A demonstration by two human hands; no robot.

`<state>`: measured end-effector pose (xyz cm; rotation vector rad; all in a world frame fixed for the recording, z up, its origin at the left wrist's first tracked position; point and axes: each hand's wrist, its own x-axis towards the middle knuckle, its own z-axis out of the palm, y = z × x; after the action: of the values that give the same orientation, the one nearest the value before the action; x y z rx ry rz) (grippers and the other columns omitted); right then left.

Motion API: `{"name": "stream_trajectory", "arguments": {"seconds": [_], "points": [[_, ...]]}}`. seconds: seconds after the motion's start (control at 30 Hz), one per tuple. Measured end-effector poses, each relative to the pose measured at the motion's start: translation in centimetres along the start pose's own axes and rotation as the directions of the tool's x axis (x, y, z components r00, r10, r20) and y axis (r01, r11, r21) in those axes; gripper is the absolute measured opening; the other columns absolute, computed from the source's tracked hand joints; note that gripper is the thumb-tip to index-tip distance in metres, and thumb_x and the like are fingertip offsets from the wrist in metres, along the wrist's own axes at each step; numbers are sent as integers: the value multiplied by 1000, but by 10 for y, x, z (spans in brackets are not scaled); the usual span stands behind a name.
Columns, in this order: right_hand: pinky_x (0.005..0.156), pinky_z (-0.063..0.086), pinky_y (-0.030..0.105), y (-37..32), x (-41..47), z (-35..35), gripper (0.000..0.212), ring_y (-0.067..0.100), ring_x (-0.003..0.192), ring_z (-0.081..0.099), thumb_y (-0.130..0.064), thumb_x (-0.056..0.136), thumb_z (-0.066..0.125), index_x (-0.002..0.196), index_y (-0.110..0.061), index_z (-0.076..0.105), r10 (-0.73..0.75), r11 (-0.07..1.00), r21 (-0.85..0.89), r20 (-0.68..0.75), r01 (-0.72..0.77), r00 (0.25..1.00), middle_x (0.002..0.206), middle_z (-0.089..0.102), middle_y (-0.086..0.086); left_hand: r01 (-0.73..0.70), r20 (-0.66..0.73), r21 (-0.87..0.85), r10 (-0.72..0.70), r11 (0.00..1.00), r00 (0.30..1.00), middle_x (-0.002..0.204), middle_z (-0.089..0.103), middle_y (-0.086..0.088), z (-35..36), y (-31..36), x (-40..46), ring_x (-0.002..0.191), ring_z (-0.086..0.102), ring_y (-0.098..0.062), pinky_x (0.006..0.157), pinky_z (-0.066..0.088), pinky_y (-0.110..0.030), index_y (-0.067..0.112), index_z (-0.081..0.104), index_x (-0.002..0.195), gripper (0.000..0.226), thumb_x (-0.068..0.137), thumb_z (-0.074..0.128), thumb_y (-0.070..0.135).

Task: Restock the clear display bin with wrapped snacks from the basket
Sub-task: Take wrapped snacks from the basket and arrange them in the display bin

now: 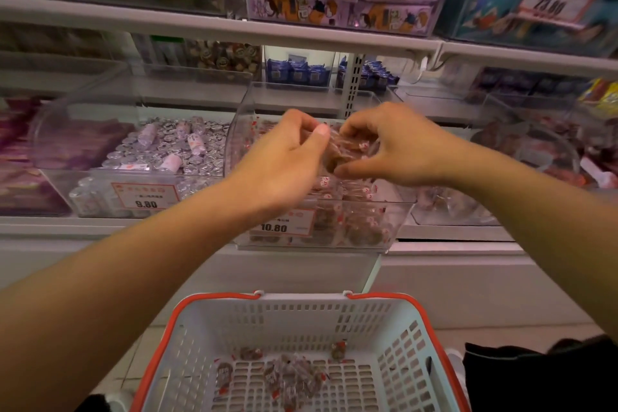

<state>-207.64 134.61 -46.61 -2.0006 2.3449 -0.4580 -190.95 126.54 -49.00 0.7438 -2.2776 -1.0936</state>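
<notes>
Both hands are over the clear display bin, which holds brown snacks in clear wrappers with red-and-white ends. My left hand and my right hand together hold a bunch of wrapped snacks between curled fingers and thumbs, just above the pile in the bin. Below, the grey basket with an orange rim holds several more wrapped snacks on its bottom.
A bin of silver-wrapped sweets sits to the left, with a 9.80 tag. Another clear bin is to the right. A shelf edge with price-tagged bins runs above. The target bin carries a 10.80 tag.
</notes>
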Motion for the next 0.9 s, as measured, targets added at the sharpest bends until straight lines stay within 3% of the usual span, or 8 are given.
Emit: {"name": "stream_trajectory", "arguments": {"seconds": [0.1,0.2,0.3,0.4,0.67,0.9], "points": [[58,41,26,36,34,4,31,3,70,53,-43,77,81,90,-23,61,44,974,-226,62,-28,997,84,63,-7,-187,58,416,179,890,982,122,58,3,-11,-27,6,105,53,-10,88,41,-24,19,53,128,30,101,44,30],[59,36,29,65,66,7,29,9,68,49,-40,80,78,89,-22,57,117,904,-423,99,-64,988,86,62,0,-211,155,627,145,750,977,131,53,-2,-11,-47,11,118,51,-19,100,42,-37,20,50,131,38,99,45,38],[64,39,32,79,93,14,33,18,73,52,-41,82,76,96,-17,59,163,869,-486,108,-90,981,90,61,4,-170,187,634,64,755,980,130,54,-4,-4,-49,15,117,52,-25,97,45,-42,20,47,134,47,98,39,48],[68,42,31,84,111,23,40,22,82,57,-40,80,79,104,-14,62,199,864,-496,193,-80,961,98,62,4,-151,236,649,-9,745,972,124,55,-6,3,-54,17,112,53,-26,94,45,-44,20,51,125,46,99,25,49],[76,53,36,90,134,30,40,23,88,62,-40,78,80,106,-16,64,228,855,-515,268,-61,936,100,65,5,-171,214,700,25,693,977,130,52,-3,10,-57,17,118,50,-23,96,45,-43,23,49,128,57,92,12,47],[85,51,37,85,136,34,46,25,97,61,-37,80,79,118,-17,63,204,828,-561,281,-12,938,110,65,5,-185,215,697,45,693,976,130,52,-1,9,-59,18,118,51,-21,96,45,-44,24,49,129,67,84,6,50]]}}
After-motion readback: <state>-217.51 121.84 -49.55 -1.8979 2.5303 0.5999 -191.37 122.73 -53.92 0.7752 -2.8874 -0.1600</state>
